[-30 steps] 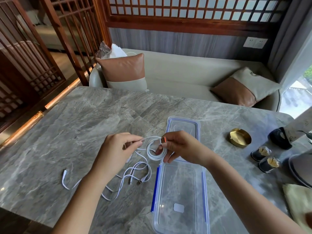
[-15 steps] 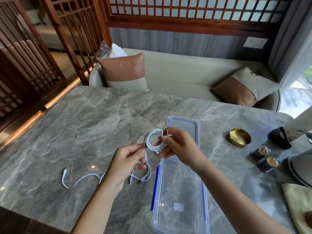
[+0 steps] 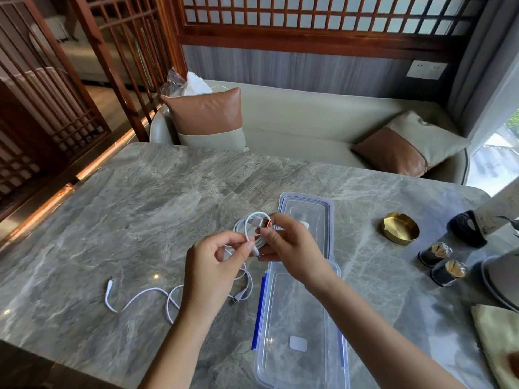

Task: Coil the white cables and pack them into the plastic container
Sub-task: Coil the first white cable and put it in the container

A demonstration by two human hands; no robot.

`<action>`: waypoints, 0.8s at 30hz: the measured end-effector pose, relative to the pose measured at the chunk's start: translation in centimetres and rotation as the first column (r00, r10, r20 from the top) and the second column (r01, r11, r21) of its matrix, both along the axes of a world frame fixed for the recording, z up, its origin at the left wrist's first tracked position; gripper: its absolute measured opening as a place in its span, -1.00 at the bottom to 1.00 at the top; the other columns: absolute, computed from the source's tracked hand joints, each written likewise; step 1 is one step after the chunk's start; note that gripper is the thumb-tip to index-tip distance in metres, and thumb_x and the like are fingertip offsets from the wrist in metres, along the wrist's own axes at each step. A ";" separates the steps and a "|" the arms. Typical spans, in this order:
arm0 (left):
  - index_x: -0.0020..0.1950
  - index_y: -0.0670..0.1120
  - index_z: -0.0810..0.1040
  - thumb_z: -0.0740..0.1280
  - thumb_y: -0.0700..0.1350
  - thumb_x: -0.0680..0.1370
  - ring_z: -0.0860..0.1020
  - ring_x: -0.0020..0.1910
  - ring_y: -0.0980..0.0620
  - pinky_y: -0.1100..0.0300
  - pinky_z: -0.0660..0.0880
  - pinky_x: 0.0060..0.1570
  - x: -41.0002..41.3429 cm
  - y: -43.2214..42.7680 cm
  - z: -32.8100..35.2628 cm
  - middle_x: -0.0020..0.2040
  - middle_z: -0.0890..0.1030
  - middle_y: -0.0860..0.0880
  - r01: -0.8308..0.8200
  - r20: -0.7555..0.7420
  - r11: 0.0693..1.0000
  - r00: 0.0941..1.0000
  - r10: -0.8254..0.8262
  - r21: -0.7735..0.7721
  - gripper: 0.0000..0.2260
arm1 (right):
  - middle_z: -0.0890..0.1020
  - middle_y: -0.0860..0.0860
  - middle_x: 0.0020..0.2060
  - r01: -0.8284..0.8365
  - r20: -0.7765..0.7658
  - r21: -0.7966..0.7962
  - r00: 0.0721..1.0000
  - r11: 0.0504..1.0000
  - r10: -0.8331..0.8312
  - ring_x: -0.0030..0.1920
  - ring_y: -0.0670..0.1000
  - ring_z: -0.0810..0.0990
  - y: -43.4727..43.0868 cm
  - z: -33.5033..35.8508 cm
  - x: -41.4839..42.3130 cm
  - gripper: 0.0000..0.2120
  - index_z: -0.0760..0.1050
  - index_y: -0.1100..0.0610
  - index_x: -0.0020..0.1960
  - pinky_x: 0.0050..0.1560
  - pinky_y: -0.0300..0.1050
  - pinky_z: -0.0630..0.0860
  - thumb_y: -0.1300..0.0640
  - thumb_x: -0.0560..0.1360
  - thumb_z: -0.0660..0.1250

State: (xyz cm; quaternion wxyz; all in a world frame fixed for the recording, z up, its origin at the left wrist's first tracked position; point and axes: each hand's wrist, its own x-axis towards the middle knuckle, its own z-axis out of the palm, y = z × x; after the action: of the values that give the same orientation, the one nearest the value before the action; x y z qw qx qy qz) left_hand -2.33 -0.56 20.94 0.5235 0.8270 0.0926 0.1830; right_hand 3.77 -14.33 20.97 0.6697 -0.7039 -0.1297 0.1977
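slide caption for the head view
Left hand and right hand hold a coiled white cable beside an open plastic container on a marble table.

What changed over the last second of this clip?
The left hand dipped toward the table, then rose back to the coil, pinching the loose cable beside it; less of it lies on the table. The right hand still grips the coil; container and lid unmoved.
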 end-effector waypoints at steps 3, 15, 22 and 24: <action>-0.20 0.03 0.66 0.49 -0.16 0.37 0.41 -0.26 0.24 0.47 0.28 -0.24 0.1 0.0 -0.2 -0.23 0.42 0.13 -0.143 0.167 0.978 0.979 0.117 0.149 -0.91 | 0.65 0.14 -0.25 -0.036 -0.015 0.033 0.999 0.999 0.036 -0.28 0.00 0.70 -0.1 0.1 -0.3 -0.92 0.44 0.17 -0.06 -0.19 -0.11 0.63 0.22 0.59 0.19; -0.17 0.00 0.60 0.45 -0.17 0.41 0.49 0.02 0.29 0.43 0.38 -0.01 0.6 -0.4 -0.6 0.10 0.51 0.01 -0.133 0.289 0.988 0.952 0.104 0.083 -0.91 | 0.64 0.21 -0.15 -0.079 -0.110 0.084 0.990 0.993 0.088 -0.29 -0.01 0.70 -0.4 0.3 -0.5 -0.82 0.43 0.29 0.12 -0.22 -0.16 0.62 0.21 0.60 0.16; -0.23 0.12 0.60 0.41 -0.03 0.38 0.57 0.06 0.04 -0.09 0.54 -0.09 1.3 0.0 -1.2 -0.03 0.59 0.14 -0.051 0.217 0.976 0.971 0.098 -0.211 -0.96 | 0.64 0.09 -0.16 -0.102 -0.135 0.091 0.984 0.991 0.114 -0.30 0.00 0.70 -0.6 0.0 -0.7 -0.82 0.45 0.24 0.14 -0.29 -0.21 0.62 0.19 0.60 0.17; -0.24 0.12 0.60 0.42 -0.07 0.37 0.57 0.08 0.02 -0.07 0.53 -0.07 1.2 0.2 -1.3 -0.03 0.59 0.17 -0.022 0.183 0.982 0.982 0.056 -0.186 -0.93 | 0.66 0.08 -0.20 -0.101 -0.168 0.120 0.979 0.988 0.120 -0.29 0.01 0.71 -0.7 0.0 -0.7 -0.81 0.45 0.25 0.14 -0.29 -0.21 0.63 0.19 0.60 0.18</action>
State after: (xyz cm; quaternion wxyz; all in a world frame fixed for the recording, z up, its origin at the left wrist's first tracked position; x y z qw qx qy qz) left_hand -1.09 -0.34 19.67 0.6002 0.7523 0.0756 0.2609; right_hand 3.03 -15.05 20.98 0.7045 -0.6375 -0.1202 0.2879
